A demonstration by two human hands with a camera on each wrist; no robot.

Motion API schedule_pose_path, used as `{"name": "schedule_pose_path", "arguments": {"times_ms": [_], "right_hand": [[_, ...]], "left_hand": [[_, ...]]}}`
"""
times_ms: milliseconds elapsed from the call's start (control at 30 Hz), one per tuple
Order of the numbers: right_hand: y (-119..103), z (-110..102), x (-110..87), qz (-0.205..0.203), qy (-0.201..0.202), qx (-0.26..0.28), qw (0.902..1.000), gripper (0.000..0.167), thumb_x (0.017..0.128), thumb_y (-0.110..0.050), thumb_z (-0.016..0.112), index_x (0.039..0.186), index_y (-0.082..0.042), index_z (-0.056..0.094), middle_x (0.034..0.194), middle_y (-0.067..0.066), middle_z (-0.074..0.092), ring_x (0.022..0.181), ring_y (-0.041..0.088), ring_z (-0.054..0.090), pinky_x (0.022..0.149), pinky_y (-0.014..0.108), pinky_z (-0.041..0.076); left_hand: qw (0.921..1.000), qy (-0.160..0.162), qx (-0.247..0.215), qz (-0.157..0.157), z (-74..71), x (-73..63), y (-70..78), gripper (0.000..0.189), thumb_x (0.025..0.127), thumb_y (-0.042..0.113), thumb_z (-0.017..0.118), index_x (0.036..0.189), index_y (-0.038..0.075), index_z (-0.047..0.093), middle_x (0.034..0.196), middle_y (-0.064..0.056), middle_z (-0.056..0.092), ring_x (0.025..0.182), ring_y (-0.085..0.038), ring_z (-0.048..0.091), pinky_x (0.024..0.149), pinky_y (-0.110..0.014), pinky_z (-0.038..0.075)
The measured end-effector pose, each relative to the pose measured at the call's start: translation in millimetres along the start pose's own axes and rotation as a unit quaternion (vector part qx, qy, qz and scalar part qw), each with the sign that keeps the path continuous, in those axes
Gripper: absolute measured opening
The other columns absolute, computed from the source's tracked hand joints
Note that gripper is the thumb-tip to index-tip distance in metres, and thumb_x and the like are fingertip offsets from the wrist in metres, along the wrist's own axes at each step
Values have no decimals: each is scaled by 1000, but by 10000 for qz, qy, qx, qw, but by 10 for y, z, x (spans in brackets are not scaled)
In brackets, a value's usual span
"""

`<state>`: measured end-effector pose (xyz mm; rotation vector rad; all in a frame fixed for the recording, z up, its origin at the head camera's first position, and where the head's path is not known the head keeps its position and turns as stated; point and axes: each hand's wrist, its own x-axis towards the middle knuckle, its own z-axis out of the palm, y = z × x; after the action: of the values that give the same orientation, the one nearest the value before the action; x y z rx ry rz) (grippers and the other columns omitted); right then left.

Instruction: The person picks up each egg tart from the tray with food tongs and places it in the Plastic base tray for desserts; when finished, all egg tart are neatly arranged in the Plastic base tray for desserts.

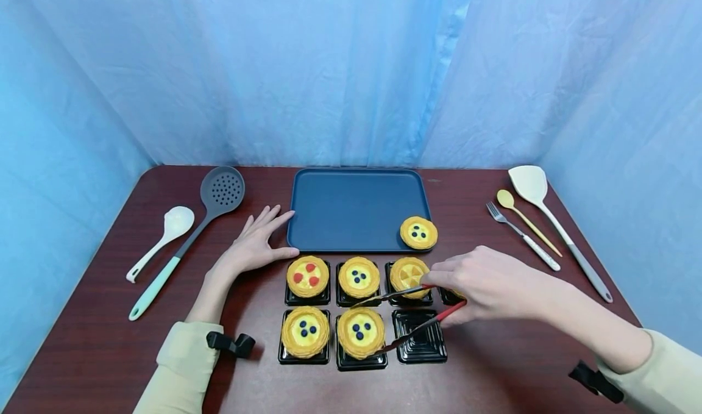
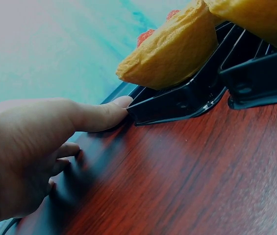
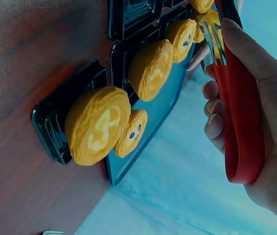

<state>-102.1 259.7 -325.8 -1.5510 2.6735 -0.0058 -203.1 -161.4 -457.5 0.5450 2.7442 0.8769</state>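
My right hand [image 1: 482, 283] grips red-handled metal tongs [image 3: 243, 122]. The spread arms of the tongs reach to either side of an egg tart with blueberries [image 1: 360, 333] in the front middle black container. Whether the tips touch it, I cannot tell. My left hand [image 1: 255, 246] lies with fingers extended at the left side of the blue tray [image 1: 356, 210], its thumb by the tray's near corner and the strawberry tart's container [image 2: 167, 105]. On the tray's near right corner sits another blueberry tart [image 1: 418, 233]. Right of the tongs' tart, one black container [image 1: 420, 338] shows its ridged base.
Several tarts sit in black containers, including a strawberry tart [image 1: 308, 277] and a yellow-fruit tart [image 1: 409, 275]. On the left lie a skimmer [image 1: 222, 189] and white ladle [image 1: 178, 222]; on the right, a fork [image 1: 521, 234], yellow spoon [image 1: 526, 219] and white spatula [image 1: 529, 183].
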Motion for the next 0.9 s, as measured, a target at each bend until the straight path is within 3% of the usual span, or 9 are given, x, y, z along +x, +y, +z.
{"name": "schedule_pose_path", "arguments": {"times_ms": [900], "right_hand": [[-31,76,9,115,-333,-273,9990,57,80,-61,81,119,-21,72,101,-12,75,85,5,68,54,15,39]], "left_hand": [[10000,-21,-26,-40,2,-6,4,89,91,46,76,164,21,31,173,-20,14,162,-42,2,130,-64,-4]]}}
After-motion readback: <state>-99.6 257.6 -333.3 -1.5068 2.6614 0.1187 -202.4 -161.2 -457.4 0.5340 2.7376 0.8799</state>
